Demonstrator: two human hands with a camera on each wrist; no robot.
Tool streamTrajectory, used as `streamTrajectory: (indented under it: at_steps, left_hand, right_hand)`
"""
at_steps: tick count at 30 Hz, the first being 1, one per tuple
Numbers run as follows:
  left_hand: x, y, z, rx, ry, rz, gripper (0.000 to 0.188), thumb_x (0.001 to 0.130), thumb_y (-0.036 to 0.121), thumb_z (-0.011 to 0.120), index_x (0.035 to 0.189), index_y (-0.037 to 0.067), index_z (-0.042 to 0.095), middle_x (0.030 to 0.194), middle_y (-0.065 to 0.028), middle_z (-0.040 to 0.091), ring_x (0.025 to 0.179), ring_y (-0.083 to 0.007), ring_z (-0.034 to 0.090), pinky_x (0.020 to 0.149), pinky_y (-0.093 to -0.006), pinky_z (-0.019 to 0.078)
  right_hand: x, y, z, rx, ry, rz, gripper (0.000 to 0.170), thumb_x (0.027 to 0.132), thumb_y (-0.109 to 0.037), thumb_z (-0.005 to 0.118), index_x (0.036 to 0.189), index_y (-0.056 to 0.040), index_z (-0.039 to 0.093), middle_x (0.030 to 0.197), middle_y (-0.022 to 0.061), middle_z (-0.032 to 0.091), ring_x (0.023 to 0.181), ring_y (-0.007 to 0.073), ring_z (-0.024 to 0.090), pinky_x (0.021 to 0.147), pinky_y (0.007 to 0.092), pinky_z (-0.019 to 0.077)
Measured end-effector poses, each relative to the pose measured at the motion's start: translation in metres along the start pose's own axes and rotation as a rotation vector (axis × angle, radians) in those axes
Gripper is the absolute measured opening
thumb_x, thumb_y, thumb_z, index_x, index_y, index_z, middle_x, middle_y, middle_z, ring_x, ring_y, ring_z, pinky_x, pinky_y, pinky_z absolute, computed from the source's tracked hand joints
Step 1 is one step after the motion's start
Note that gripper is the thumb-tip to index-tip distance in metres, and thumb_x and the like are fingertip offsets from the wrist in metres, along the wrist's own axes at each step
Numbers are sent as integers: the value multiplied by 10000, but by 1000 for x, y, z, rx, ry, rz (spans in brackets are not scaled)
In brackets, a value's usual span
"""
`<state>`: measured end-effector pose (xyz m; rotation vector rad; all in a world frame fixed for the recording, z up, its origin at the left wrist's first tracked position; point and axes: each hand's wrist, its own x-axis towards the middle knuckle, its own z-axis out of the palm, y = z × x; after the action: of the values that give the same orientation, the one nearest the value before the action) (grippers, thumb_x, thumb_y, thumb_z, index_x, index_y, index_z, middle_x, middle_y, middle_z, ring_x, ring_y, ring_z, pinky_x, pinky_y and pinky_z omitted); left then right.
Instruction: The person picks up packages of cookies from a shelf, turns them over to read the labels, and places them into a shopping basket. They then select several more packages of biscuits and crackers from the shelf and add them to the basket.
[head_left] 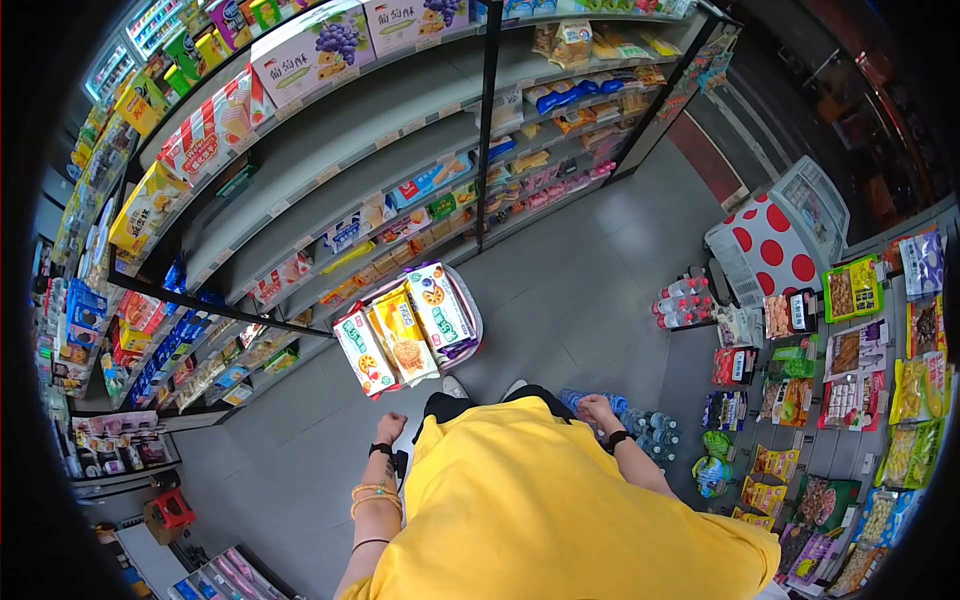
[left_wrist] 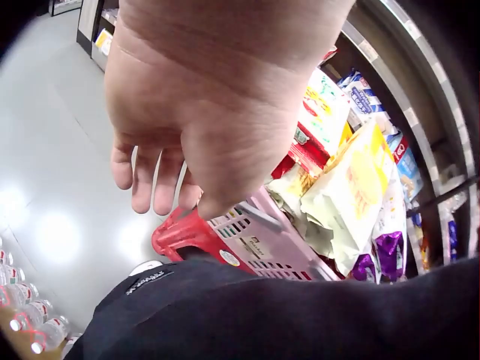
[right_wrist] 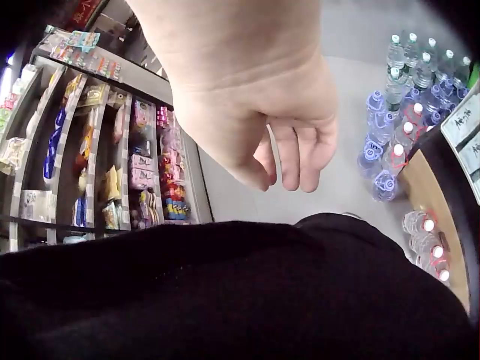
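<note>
Yellow shirt [head_left: 570,490], nearest my head camera. Left hand [head_left: 391,428], right hand [head_left: 597,411]: fingers [left_wrist: 166,187] loosely curled, empty. Basket [head_left: 474,305] of snack packs [head_left: 402,330]: between ten and eleven o'clock from shirt; slotted pink wall [left_wrist: 262,244], left-wrist view only. Grape boxes [head_left: 312,60], eleven o'clock: "葡萄酥".

A pink basket with slotted walls [left_wrist: 262,251] stands before the person's feet, near the left grip [head_left: 390,428]. Three packages rise above its rim, side by side: from left, a white package edged in red [head_left: 363,355], a yellow package [head_left: 403,335], and a white-and-green package [head_left: 440,308], purple at its near end. Upright clear bottles [right_wrist: 402,139], capped in white or blue, cluster near the right grip [head_left: 597,412].
</note>
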<state>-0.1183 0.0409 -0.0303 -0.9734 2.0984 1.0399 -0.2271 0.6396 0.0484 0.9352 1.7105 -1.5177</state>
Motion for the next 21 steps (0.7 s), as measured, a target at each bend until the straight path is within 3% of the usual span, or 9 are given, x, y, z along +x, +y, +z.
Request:
streamTrajectory:
  at_steps: [3, 10, 17, 21]
  left_hand:
    - [9, 13, 1, -30, 2, 17, 345, 803, 347, 700, 960, 40, 697, 928, -152, 725, 931, -289, 694, 844, -375, 525]
    - [-24, 58, -1, 6, 104, 84, 335, 812, 357, 692, 971, 63, 712, 963, -157, 728, 960, -310, 691, 863, -388, 525]
    - [-41, 28, 5, -27, 148, -107, 389, 798, 385, 683, 994, 51, 717, 1018, -185, 721, 1025, -344, 671, 913, -399, 514]
    - [-46, 3, 17, -50, 119, -126, 416, 790, 396, 693, 1002, 38, 714, 1030, -199, 717, 1026, -334, 674, 907, -392, 508]
  right_hand:
    - [12, -3, 2, -109, -31, -35, 85, 835, -73, 641, 911, -43, 665, 777, 71, 679, 619, 165, 651, 530, 289, 514]
    - [14, -31, 15, -130, -11, -96, 98, 884, -108, 629, 967, -57, 634, 817, 75, 690, 608, 149, 657, 468, 250, 453]
    - [33, -34, 19, -165, -38, -67, 133, 906, -144, 622, 1015, -68, 614, 816, 75, 683, 629, 166, 669, 450, 249, 431]
    - [41, -28, 16, -180, -52, -43, 150, 915, -165, 621, 1021, -59, 607, 833, 96, 682, 631, 179, 668, 451, 258, 436]
